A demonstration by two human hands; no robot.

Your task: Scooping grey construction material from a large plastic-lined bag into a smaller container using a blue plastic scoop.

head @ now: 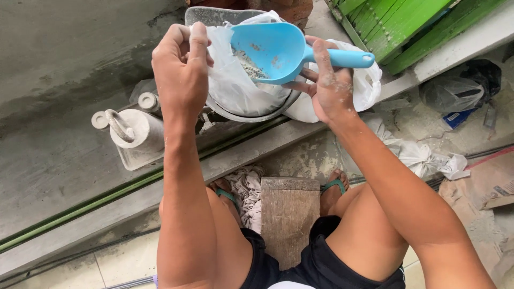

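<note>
- Far left: a dusty white jug (pixel 138 130) with a loop handle lies on its side on the grey slab, two small caps just beside it. It sits just left of your left forearm; keep that elbow in so you don't knock it.
- Your left hand (pixel 181 72) is pinched shut on the rim of the white plastic bag (pixel 230 80), fingers and thumb together, holding the mouth up and open. Hold that edge high and taut; a slack lip would likely fold under the scoop.
- The bag sits in a metal basin (pixel 251 111) on the ledge, far from your knees. The basin's near rim overhangs the ledge edge slightly, so press down rather than toward you.
- The blue scoop (pixel 273 48) is tipped into the bag mouth, grey-white powder on its bowl. Keep its lip inside the bag rim and tilt slowly so dust falls in, not over.
- Your right hand (pixel 329 85) is clamped around the scoop's handle, fingers dusted with powder. The grip looks firm.
- Near centre: a wooden board (pixel 289 214) between your sandalled feet, with rags beside it; little foot room there.
- Right: a knotted white bag (pixel 423 158) and a dark bag (pixel 460 88) on the floor, green slats (pixel 401 24) far right. Open room for your right elbow is modest; swing short.
</note>
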